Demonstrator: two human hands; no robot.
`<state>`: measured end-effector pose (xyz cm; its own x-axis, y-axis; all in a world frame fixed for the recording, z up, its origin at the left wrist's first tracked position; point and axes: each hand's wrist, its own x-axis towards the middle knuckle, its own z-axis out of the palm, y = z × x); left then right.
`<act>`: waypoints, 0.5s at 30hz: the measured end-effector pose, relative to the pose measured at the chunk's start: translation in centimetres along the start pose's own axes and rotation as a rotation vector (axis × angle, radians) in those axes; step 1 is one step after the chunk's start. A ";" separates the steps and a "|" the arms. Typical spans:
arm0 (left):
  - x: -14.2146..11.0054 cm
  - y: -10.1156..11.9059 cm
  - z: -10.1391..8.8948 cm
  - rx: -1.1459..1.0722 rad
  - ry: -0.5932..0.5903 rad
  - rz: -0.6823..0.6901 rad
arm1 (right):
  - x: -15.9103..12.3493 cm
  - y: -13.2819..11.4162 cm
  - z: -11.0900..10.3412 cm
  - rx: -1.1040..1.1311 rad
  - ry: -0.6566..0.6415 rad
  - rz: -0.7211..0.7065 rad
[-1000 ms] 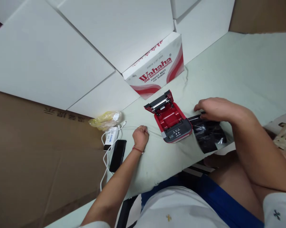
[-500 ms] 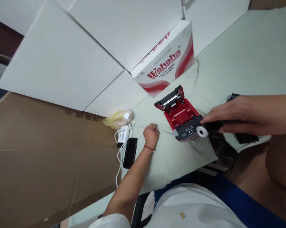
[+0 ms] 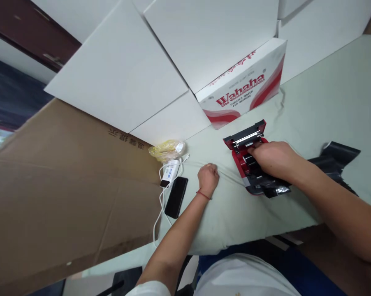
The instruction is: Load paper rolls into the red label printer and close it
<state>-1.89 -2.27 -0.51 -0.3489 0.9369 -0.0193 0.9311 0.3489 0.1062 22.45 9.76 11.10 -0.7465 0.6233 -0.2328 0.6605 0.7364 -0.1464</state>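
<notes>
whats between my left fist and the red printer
Only a pale green cloth cover, creased across, lies between the left hand and the open red printer, as the head view shows.

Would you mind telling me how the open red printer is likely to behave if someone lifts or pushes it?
The printer looks like stiff, compact plastic, so it probably feels solid and fairly light. Its raised lid seems hinged and would likely swing if grabbed. It sits on wrinkled cloth, so a push may drag the cloth along.

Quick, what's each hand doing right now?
Left hand: closed fist, holding nothing visible.
Right hand: fingers down in the open red printer, grip unclear.
</notes>
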 end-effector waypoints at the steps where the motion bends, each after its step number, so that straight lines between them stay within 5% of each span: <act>1: 0.0 0.0 0.0 -0.002 -0.003 -0.002 | 0.3 -0.1 0.0 0.002 -0.013 0.010; 6: 0.0 -0.1 0.1 -0.060 0.006 -0.004 | 0.2 0.2 0.1 0.012 0.027 -0.005; 12: 0.1 -0.5 -0.4 -0.472 0.087 -0.046 | -4.5 2.3 1.2 0.077 0.282 -0.407; 15: 1.0 0.4 -2.6 -0.686 0.197 0.086 | -6.6 2.5 2.9 0.027 0.429 -0.604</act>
<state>-2.10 -1.25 2.09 -0.3504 0.9172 0.1898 0.7021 0.1230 0.7014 29.28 6.76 9.46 -0.9425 0.1638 0.2913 0.1225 0.9803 -0.1550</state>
